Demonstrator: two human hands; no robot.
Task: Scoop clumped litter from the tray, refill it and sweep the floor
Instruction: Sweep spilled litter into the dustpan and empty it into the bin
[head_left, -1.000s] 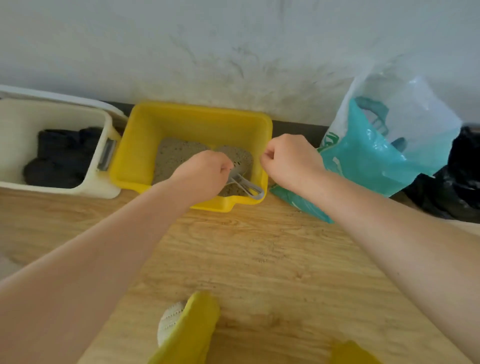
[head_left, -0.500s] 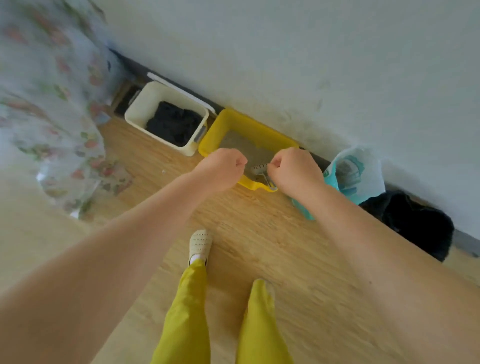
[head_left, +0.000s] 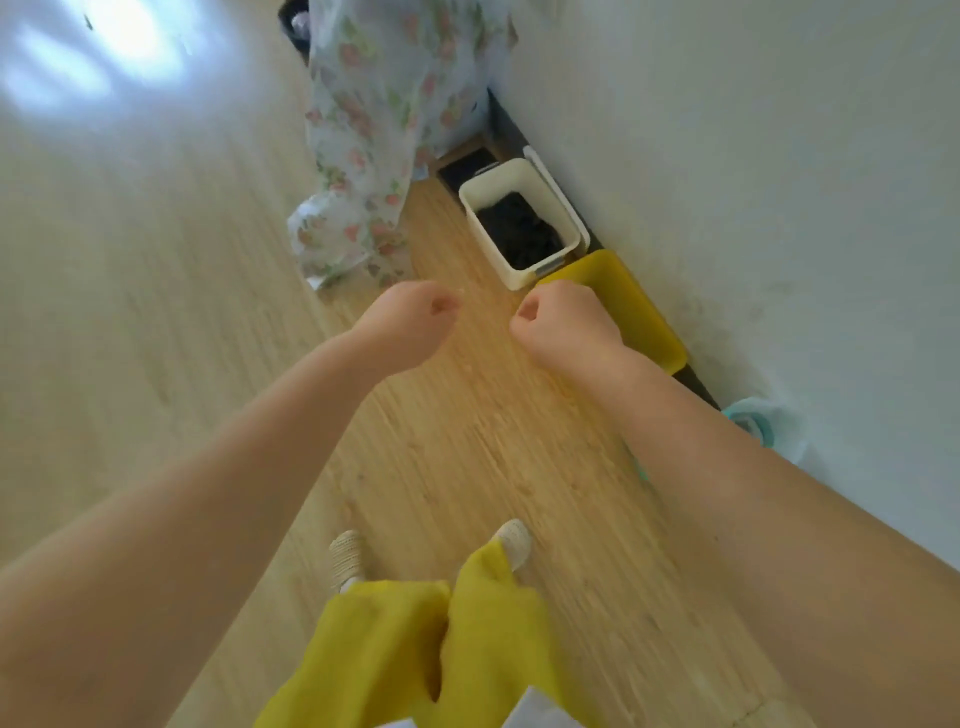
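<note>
The yellow litter tray (head_left: 641, 312) stands on the wooden floor against the white wall, and my right forearm covers its near part. The scoop is not visible. My left hand (head_left: 410, 319) is a closed fist above bare floor, left of the tray, and holds nothing. My right hand (head_left: 563, 325) is also a fist with nothing in it, in front of the tray's left end. A teal and white plastic bag (head_left: 763, 423) peeks out beyond my right arm, next to the wall.
A cream bin (head_left: 488, 228) with dark contents sits just beyond the tray along the wall. A floral curtain (head_left: 374, 130) hangs down to the floor farther back. My yellow trouser legs (head_left: 415, 649) and pale shoes stand at the bottom. Wooden floor stretches to the left.
The view has swung left and pulled back from the tray. Both hands have drawn away from the tray and the scoop; the scoop handle seen earlier is out of sight.
</note>
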